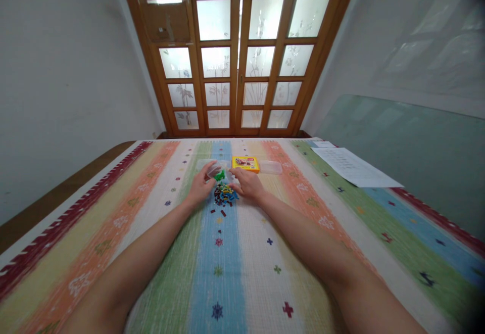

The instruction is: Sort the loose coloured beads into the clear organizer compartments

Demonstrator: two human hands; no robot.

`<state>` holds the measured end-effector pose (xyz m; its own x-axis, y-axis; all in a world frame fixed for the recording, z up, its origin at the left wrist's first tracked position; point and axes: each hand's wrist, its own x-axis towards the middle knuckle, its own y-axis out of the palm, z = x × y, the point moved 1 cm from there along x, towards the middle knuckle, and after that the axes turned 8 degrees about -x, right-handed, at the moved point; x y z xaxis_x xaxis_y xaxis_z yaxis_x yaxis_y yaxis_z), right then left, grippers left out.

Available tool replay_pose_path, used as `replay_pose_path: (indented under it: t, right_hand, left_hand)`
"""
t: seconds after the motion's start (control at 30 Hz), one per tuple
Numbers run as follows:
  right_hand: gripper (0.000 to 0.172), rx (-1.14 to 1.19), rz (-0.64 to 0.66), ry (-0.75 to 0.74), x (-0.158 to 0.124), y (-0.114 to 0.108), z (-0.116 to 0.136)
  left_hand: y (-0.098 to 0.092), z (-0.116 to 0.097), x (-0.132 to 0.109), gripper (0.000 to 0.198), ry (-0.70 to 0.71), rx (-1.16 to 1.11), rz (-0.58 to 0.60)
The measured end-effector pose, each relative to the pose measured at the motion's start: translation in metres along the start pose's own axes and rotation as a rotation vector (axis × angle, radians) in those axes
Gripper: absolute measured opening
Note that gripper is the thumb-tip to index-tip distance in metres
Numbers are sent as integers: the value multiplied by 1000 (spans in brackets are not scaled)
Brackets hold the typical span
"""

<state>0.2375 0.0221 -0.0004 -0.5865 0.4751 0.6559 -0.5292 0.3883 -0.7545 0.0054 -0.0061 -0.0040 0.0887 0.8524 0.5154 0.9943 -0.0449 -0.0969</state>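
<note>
Left hand point(202, 185) grasping clear container point(214, 171); right hand point(248, 184) at far edge, grip unclear. Bricks point(223, 195) heaped below on worktop point(253, 263). Low, steady hold best, so small pieces don't scatter.

This looks to me like a room in someone's home. Tall wooden doors point(240, 86) fill the far end, their frosted panes point(184, 94) decorated with bamboo and other plants, more household than office. Plain white walls point(68, 71) stand on either side. The surface point(250, 258) wears a cheerful striped cloth point(217, 283) dotted with snowflakes, crosses and little deer, and a heap of small colourful toy bricks point(225, 195) adds to the domestic feel. Which room, I can't tell.
</note>
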Motion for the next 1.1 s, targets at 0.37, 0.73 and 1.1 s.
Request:
replay_pose_path:
  t: [0.37,0.73,1.1]
  right_hand:
    - [60,51,-27,1,-2,-9,5]
    - [62,57,-44,98,3,-3,14]
    - [57,-25,-62,158,9,-2,26]
  left_hand:
    - [-3,0,2,60,0,-41,-53]
    - [17,-16,4,60,-215,-396,-51]
    - [20,-7,0,73,-323,-358,21]
